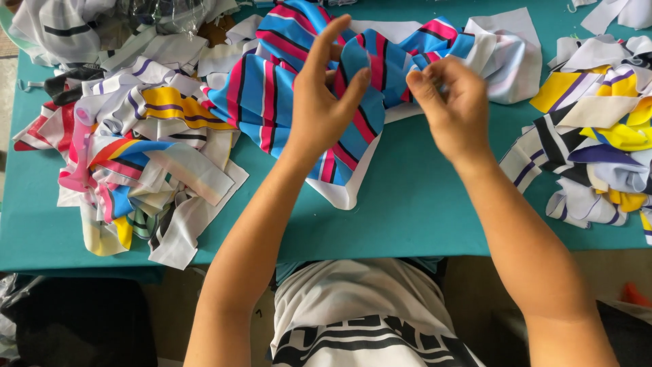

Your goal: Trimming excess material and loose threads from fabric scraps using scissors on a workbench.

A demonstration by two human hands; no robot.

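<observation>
A person's left hand (324,102), fingers spread, pressed against a crumpled striped cloth (305,75) of blue, pink, black and white, while the right hand (454,109) pinched its edge between thumb and fingertips. The soft, glossy cloth lay bunched on the teal table (421,204), its long axis running left to right. Left of the cloth sat a scrap heap (136,156); right of it, yellow-and-white offcuts (598,136).
</observation>
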